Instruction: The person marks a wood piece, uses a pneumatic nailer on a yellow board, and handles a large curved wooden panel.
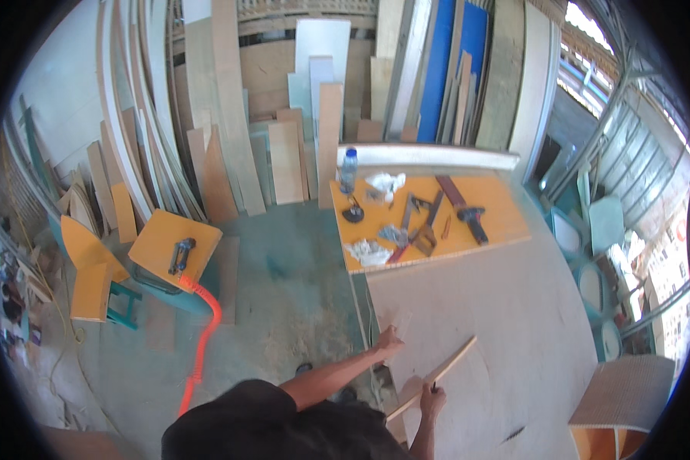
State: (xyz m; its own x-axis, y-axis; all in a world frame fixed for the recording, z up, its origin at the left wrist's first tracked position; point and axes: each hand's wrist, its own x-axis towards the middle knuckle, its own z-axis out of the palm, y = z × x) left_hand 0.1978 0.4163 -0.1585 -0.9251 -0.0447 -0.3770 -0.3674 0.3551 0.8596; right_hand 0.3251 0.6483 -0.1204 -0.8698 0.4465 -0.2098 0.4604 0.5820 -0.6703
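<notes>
Right hand [432, 398]: fingers curled closed over stick [457, 356], thin dark item by them, too small to identify. Stick is straight, pale wood, slanting over counter [514, 322], lower end near the left edge. Left hand [390, 343]: fingers mostly folded at that same edge; can't tell if gripping anything. Counter surface smooth, pale; broad flat stretch runs from stick to right edge and up to orange board [506, 222]. On that: crumpled paper [368, 252], flat brown saw [425, 241], dark power tool [474, 222], clear bottle [349, 173]. Beyond, long planks [287, 161] lean upright.
</notes>
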